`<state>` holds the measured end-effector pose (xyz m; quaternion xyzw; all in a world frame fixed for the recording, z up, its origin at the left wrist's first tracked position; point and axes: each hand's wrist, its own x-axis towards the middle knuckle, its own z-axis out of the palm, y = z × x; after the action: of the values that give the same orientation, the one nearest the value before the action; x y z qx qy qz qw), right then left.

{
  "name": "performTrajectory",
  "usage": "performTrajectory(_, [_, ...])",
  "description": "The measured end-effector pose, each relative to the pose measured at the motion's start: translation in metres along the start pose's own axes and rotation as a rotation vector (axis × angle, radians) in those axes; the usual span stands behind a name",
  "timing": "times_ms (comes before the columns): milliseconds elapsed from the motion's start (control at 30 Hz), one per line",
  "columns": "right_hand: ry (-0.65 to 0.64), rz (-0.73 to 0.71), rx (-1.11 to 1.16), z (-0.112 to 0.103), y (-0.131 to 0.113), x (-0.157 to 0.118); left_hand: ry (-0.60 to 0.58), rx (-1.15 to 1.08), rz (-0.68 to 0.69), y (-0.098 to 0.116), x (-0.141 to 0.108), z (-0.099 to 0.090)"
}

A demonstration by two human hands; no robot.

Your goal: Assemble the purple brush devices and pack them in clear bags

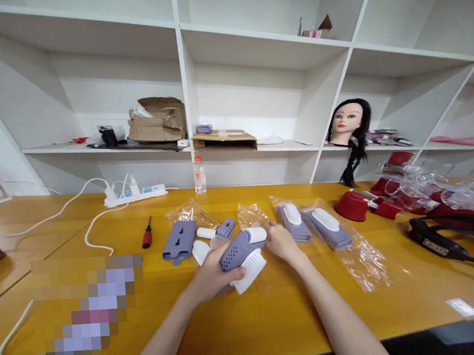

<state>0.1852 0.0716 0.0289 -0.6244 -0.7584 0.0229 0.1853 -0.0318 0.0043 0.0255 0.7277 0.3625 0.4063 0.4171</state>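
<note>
Forearms converge, left hand gripping a lilac brush, right hand touching it.

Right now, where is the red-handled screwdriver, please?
In the head view, the red-handled screwdriver lies on the yellow wooden table, left of the grey slotted plastic piece and below the white power strip.

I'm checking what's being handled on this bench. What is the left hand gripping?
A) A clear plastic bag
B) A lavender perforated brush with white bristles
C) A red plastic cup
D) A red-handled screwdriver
B: the left hand wraps around the lavender perforated plastic brush, its white bristles showing below the fingers.
</note>
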Motion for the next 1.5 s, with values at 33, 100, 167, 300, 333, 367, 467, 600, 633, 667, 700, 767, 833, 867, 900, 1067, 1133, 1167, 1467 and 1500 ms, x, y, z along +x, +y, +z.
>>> performTrajectory(33, [0.028, -0.004, 0.019, -0.004, 0.000, 0.001, 0.001, -0.015, -0.006, -0.001, 0.000, -0.001])
performTrajectory(100, [0.142, -0.023, 0.185, -0.014, -0.001, 0.002, 0.006, -0.110, -0.039, -0.003, 0.001, -0.001])
performTrajectory(167, [0.251, -0.097, 0.520, -0.025, -0.004, 0.000, 0.016, -0.295, -0.116, -0.006, 0.000, -0.002])
performTrajectory(300, [0.167, -0.346, 0.971, -0.041, -0.018, -0.013, 0.015, -0.654, -0.273, -0.008, -0.003, -0.002])
performTrajectory(333, [0.137, -0.386, 0.981, -0.043, -0.023, -0.017, 0.006, -0.699, -0.288, -0.008, -0.004, -0.002])
performTrajectory(367, [0.123, -0.417, 0.970, -0.044, -0.027, -0.020, -0.006, -0.726, -0.297, -0.008, -0.004, -0.002])
performTrajectory(467, [0.150, -0.467, 0.878, -0.046, -0.035, -0.025, -0.064, -0.755, -0.327, -0.006, -0.005, 0.000])
performTrajectory(600, [0.128, -0.500, 0.743, -0.047, -0.034, -0.026, -0.113, -0.750, -0.356, -0.002, -0.004, 0.002])
performTrajectory(633, [0.110, -0.520, 0.718, -0.047, -0.033, -0.026, -0.115, -0.746, -0.354, -0.002, -0.004, 0.002])
performTrajectory(667, [0.099, -0.542, 0.694, -0.047, -0.031, -0.026, -0.117, -0.742, -0.348, -0.001, -0.005, 0.001])
performTrajectory(700, [0.094, -0.565, 0.671, -0.047, -0.030, -0.027, -0.119, -0.739, -0.342, -0.001, -0.005, 0.001])
performTrajectory(767, [0.108, -0.592, 0.625, -0.047, -0.030, -0.030, -0.118, -0.742, -0.333, -0.002, -0.005, -0.001])
performTrajectory(833, [0.127, -0.594, 0.583, -0.046, -0.030, -0.033, -0.110, -0.758, -0.341, -0.005, -0.006, -0.001])
performTrajectory(867, [0.134, -0.589, 0.568, -0.045, -0.031, -0.035, -0.103, -0.770, -0.349, -0.006, -0.007, -0.001])
performTrajectory(900, [0.138, -0.582, 0.560, -0.044, -0.031, -0.037, -0.098, -0.784, -0.358, -0.008, -0.007, -0.001])
performTrajectory(1067, [0.121, -0.546, 0.571, -0.038, -0.036, -0.038, -0.073, -0.855, -0.393, -0.014, -0.007, 0.001])
performTrajectory(1133, [0.070, -0.548, 0.589, -0.040, -0.035, -0.034, -0.047, -0.883, -0.400, -0.014, -0.005, 0.001])
performTrajectory(1167, [0.040, -0.544, 0.612, -0.042, -0.033, -0.032, -0.032, -0.902, -0.402, -0.013, -0.004, 0.001])
performTrajectory(1467, [-0.350, -0.242, -0.077, -0.051, 0.022, -0.044, -0.043, -1.197, -0.304, -0.008, 0.002, -0.014])
performTrajectory(1500, [-0.338, -0.222, -0.185, -0.045, 0.025, -0.048, -0.065, -1.201, -0.295, -0.009, 0.001, -0.015])
